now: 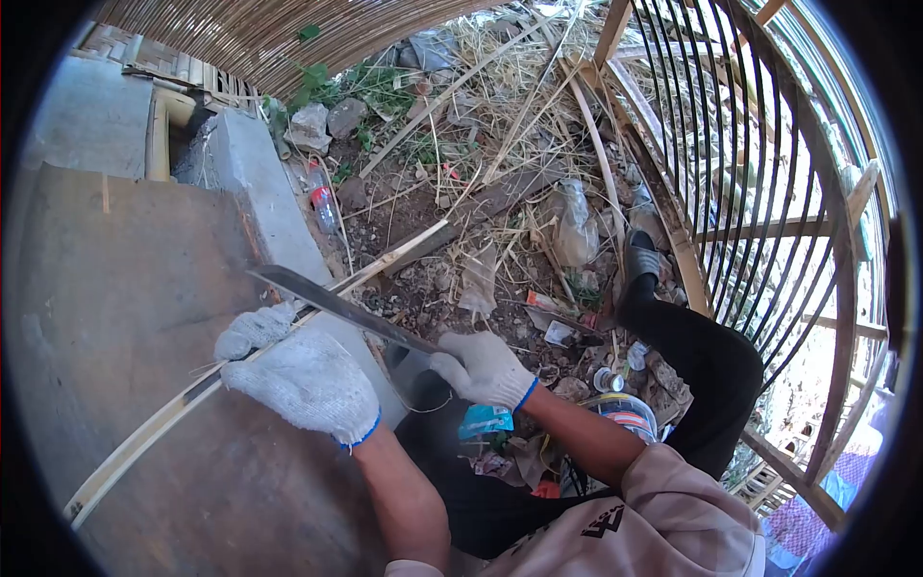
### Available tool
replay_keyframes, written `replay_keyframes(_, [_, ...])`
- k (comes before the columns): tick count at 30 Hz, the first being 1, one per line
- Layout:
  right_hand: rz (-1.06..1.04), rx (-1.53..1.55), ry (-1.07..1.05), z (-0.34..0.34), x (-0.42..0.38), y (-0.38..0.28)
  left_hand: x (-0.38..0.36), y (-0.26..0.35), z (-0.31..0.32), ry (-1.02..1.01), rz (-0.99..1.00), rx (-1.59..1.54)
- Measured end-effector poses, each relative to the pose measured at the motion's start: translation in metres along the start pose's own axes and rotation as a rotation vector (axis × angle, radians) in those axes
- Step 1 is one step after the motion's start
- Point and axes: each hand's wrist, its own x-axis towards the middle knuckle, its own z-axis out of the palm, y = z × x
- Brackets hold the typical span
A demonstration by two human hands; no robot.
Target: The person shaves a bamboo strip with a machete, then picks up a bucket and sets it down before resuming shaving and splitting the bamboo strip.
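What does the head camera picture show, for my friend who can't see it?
A person's gloved right hand holds a long knife against a bamboo strip that the gloved left hand presses onto a board. Straw and litter cover the ground.

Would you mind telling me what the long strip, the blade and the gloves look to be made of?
Strip: likely split bamboo, pale, fibrous, with a darker skin edge.
Blade: apparently steel, dull dark grey, matt rather than polished.
Gloves, on the left hand and right hand: knitted, probably cotton, white ribbed weave with blue cuff trim.
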Motion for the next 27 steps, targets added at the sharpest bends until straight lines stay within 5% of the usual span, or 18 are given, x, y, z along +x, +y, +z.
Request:
replay_keyframes(2, [0.27,0.105,0.082,0.008,0.02,0.027,0.004,-0.001,-0.014,-0.153,0.07,0.094])
replay_keyframes(4, [0.225,0.045,0.137,0.002,0.023,0.032,0.012,-0.006,-0.015,-0.318,0.132,0.175])
replay_keyframes(6, [0.25,0.105,0.016,0.0,0.004,0.012,0.01,-0.003,-0.019,-0.304,0.168,0.272])
replay_keyframes(7, [0.114,0.032,0.066,0.001,-0.005,0.002,0.007,-0.004,-0.02,-0.274,0.094,0.212])
replay_keyframes(10, [0.118,0.01,0.148,0.008,0.004,0.018,0.005,-0.011,-0.02,-0.333,0.119,0.197])
replay_keyframes(11, [0.293,0.079,0.089,-0.003,0.014,0.027,0.007,-0.01,-0.022,-0.339,0.123,0.184])
replay_keyframes(14, [0.164,0.061,0.155,0.004,0.002,0.026,0.011,-0.012,-0.023,-0.422,0.106,0.178])
replay_keyframes(16, [0.132,0.033,0.104,0.003,-0.017,0.018,0.0,-0.01,-0.015,-0.302,0.122,0.235])
replay_keyframes(17, [0.064,-0.008,0.082,-0.005,-0.019,0.009,-0.017,-0.006,0.014,0.024,0.012,0.094])
replay_keyframes(18, [-0.005,-0.045,0.058,-0.009,-0.019,0.004,-0.013,-0.009,0.005,0.027,0.018,0.094])
replay_keyframes(20, [0.278,0.012,0.141,0.004,0.013,0.057,-0.001,-0.018,-0.019,-0.248,0.176,0.291])
replay_keyframes(23, [0.175,-0.065,0.253,-0.003,0.022,0.067,0.005,-0.013,-0.022,-0.375,0.196,0.247])
replay_keyframes(25, [0.335,0.166,0.107,0.004,0.013,0.063,-0.005,-0.006,-0.024,-0.35,0.188,0.318])
replay_keyframes(27, [0.271,0.136,0.118,-0.002,0.005,0.035,-0.004,-0.012,-0.009,-0.343,0.224,0.322])
